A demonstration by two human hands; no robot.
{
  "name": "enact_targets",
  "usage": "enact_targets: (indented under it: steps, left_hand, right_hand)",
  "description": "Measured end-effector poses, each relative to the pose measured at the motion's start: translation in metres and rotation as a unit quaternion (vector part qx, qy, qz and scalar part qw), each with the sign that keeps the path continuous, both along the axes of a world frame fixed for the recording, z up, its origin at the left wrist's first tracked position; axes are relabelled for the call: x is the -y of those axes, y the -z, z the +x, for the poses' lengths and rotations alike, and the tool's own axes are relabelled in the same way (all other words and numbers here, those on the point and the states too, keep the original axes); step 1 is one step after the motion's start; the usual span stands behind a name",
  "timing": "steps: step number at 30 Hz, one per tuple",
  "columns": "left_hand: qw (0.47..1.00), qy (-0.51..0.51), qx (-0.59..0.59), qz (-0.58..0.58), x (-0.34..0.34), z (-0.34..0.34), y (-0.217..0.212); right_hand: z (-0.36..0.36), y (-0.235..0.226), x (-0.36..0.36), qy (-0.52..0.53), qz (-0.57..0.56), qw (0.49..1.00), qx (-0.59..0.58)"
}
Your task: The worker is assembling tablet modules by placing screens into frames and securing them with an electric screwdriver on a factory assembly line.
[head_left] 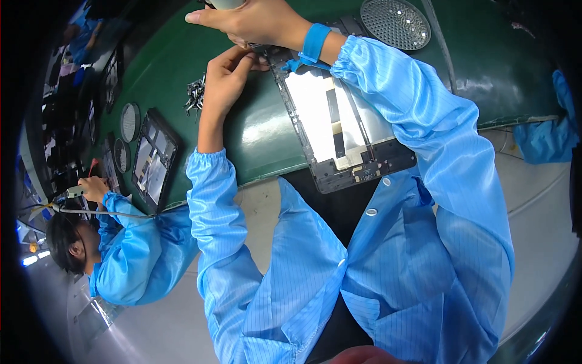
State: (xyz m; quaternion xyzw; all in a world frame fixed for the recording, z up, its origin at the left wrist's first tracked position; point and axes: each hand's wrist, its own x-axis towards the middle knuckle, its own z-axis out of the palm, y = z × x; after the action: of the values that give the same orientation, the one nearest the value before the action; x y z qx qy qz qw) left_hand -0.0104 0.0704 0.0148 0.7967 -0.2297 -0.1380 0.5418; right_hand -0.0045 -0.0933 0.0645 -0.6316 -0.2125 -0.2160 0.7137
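Note:
In front of me on the bench lies an opened tablet [339, 121], with a black frame and bright silvery plates inside. My right hand [257, 23], with a blue strap [315, 42] at its wrist, is wrapped round what looks like a pale grey electric screwdriver [227, 3]. The picture's top edge cuts off much of this tool, and the hand hides its lower end. Just below, at the tablet's far left corner, my left hand [224, 82] has its thumb and fingers pressed together. Whatever they pinch is too small or hidden.
A round perforated dish [397, 24] with small shiny screws stands beyond the tablet. A small heap of metal parts [195, 96] lies left of my left hand. Farther left are another opened tablet [154, 159], more round dishes [130, 122] and a co-worker in blue [142, 264] holding a tool.

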Motion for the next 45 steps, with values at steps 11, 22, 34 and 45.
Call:
enact_targets:
  steps: [11,22,34,45]
  left_hand:
    - [0.939,-0.114,0.178,0.27,0.025,-0.208,-0.033]
    - [0.888,-0.292,-0.27,-0.232,0.071,-0.254,-0.016]
    - [0.945,-0.237,0.088,-0.206,-0.06,0.03,-0.084]
    - [0.843,-0.284,0.115,0.442,-0.139,0.277,-0.01]
  right_hand:
    - [-0.011,-0.025,0.027,-0.044,0.067,0.995,-0.063]
    - [-0.027,-0.043,0.124,0.091,0.078,0.99,-0.08]
    - [-0.026,-0.022,0.23,0.141,0.143,0.977,-0.076]
    - [-0.036,-0.009,0.23,0.139,0.136,0.976,-0.093]
